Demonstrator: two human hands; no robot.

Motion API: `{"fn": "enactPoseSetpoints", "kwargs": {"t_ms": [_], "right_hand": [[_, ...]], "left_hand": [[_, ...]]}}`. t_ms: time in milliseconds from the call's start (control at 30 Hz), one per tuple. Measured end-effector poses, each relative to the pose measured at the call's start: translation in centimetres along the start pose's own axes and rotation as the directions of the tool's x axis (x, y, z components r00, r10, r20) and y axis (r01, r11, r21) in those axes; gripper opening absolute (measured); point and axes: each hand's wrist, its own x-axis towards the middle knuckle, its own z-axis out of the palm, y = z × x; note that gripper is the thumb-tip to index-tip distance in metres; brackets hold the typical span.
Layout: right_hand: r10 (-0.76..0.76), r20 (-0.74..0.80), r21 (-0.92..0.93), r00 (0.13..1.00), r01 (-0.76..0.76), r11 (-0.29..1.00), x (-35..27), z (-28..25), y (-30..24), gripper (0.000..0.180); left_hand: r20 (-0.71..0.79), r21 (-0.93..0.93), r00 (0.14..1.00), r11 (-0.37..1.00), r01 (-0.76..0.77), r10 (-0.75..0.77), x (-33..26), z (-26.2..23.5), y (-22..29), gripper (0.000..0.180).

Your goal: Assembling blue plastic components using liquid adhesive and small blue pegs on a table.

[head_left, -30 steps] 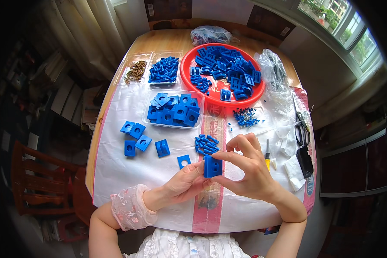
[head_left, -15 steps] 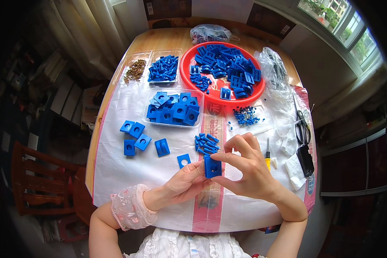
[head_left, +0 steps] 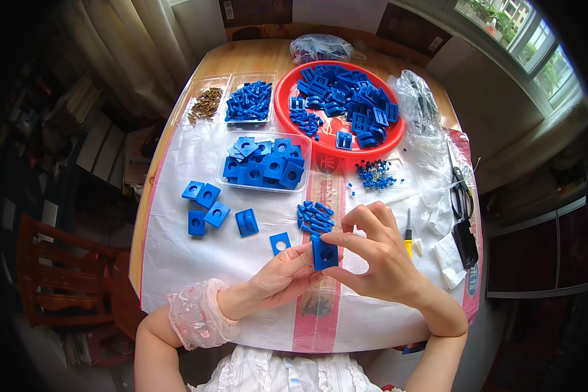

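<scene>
A blue square plastic piece with a round hole (head_left: pixel 325 254) is held up over the near part of the table. My left hand (head_left: pixel 282 273) pinches its left edge between thumb and fingers. From the other side my right hand (head_left: pixel 377 253) grips it, index finger at the top edge and thumb at the lower right. Just behind my hands lies a pile of small blue tapered pieces (head_left: pixel 314 219). A flat blue square with a hole (head_left: pixel 280 244) lies to the left of the held piece, and a blue piece with raised curved ribs (head_left: pixel 247 223) sits beyond it.
A red basin (head_left: pixel 281 108) of blue parts stands at the back. Clear boxes hold blue squares (head_left: pixel 272 166), small blue pieces (head_left: pixel 249 101) and brass-coloured screws (head_left: pixel 205 104). On the right lie a yellow-handled screwdriver (head_left: pixel 408 245), black-handled scissors (head_left: pixel 462 199) and crumpled tissue (head_left: pixel 448 258).
The blue square has turned slightly in my fingers, so its hole shows a little differently. Both hands keep nearly the same place and grip.
</scene>
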Motion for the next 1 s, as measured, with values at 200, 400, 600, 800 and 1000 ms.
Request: {"fn": "enactPoseSetpoints", "kwargs": {"t_ms": [200, 400, 600, 800, 1000], "right_hand": [[-0.005, 0.017, -0.011, 1.000, 0.005, 1.000, 0.03, -0.11, -0.01, 0.041], [-0.013, 0.015, -0.014, 1.000, 0.013, 1.000, 0.02, -0.09, 0.02, 0.042], [-0.015, 0.026, -0.015, 1.000, 0.016, 1.000, 0.05, -0.19, 0.04, 0.042], [-0.021, 0.020, -0.019, 1.000, 0.022, 1.000, 0.01, -0.19, 0.08, 0.042], [-0.017, 0.019, -0.034, 1.000, 0.018, 0.999, 0.04, -0.23, 0.02, 0.043]], "left_hand": [[0.000, 0.000, 1.000, 1.000, 0.001, -0.001, -0.07, -0.14, -0.03, 0.049], [0.002, -0.031, 1.000, 1.000, -0.001, 0.001, -0.13, 0.14, -0.01, 0.048], [0.013, -0.108, 1.000, 0.994, 0.002, 0.000, -0.14, 0.37, 0.12, 0.041], [0.022, -0.155, 1.000, 0.988, 0.007, -0.003, -0.10, 0.31, 0.11, 0.036], [0.023, -0.173, 1.000, 0.985, 0.008, -0.004, -0.17, 0.50, 0.22, 0.035]]}}
